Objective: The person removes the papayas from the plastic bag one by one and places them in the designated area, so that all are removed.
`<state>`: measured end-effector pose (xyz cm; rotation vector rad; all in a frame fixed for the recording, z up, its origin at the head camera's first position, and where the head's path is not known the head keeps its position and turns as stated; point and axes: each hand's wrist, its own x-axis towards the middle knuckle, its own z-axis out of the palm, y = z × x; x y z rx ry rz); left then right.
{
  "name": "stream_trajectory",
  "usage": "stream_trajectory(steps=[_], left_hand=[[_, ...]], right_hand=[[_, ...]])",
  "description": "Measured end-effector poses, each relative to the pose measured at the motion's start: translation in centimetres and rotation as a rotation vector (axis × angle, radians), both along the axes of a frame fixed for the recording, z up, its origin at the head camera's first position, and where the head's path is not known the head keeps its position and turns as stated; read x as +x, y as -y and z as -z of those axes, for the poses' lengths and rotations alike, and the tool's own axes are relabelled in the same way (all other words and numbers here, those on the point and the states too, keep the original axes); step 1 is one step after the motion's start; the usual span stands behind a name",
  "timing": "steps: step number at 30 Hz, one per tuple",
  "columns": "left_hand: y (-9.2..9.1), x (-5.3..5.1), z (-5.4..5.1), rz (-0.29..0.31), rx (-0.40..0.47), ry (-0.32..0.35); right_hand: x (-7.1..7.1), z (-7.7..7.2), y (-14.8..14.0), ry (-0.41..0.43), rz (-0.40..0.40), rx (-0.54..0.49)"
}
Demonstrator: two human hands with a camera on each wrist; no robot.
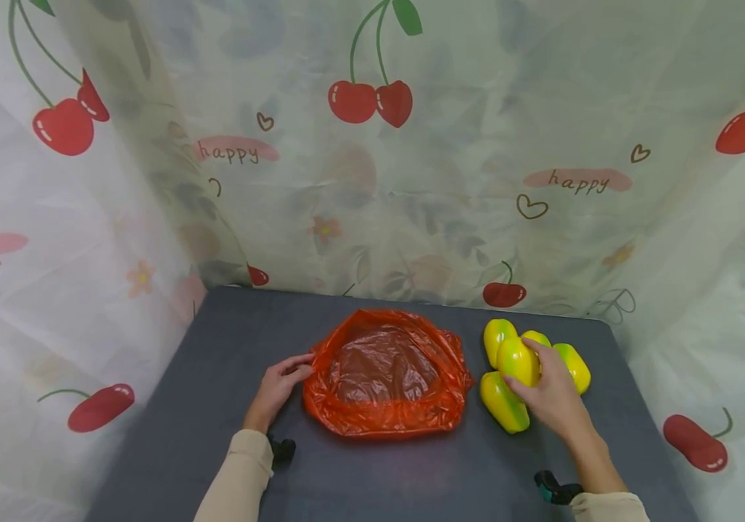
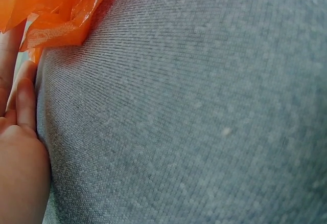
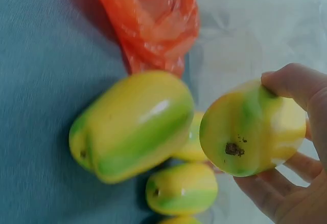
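Note:
A red plastic bag (image 1: pixel 385 362) lies on the table with its mouth spread wide. My left hand (image 1: pixel 278 384) pinches its left rim between thumb and fingers; in the left wrist view, the bag's orange-looking film (image 2: pixel 61 24) partly covers those fingertips. On the right, my right hand (image 1: pixel 551 388) grips a glossy yellow-green mango-like fruit (image 1: pixel 517 361), thumb on one side and fingers on the other. In the right wrist view the held fruit (image 3: pixel 245 132) shows a dark spot at its end. Several similar fruits surround it, one larger-looking fruit (image 3: pixel 135 127) lying nearest that camera.
The dark grey table (image 1: pixel 359 478) ends at a back edge, against a hanging cloth (image 1: pixel 424 181) printed with cherries. More cloth hangs at both sides. Loose fruits (image 1: pixel 504 402) lie to the right of the bag. A black wrist mount (image 1: pixel 283 451) sits by the left sleeve.

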<state>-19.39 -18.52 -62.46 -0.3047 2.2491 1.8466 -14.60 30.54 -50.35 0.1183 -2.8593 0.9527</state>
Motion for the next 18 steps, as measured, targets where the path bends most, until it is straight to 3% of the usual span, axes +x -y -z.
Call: stream_trajectory(steps=[4, 8, 18], left_hand=[[0.2, -0.1, -0.1, -0.003, 0.0, 0.006], [0.2, 0.0, -0.4, -0.001, -0.009, 0.015], [-0.2, 0.2, -0.2, -0.017, -0.002, 0.004]], right_hand=[[0.4, 0.2, -1.2, -0.061, 0.022, 0.043], [0.9, 0.4, -2.3, -0.07, 0.064, 0.069], [2.3, 2.4, -4.2, 0.027, 0.126, 0.097]])
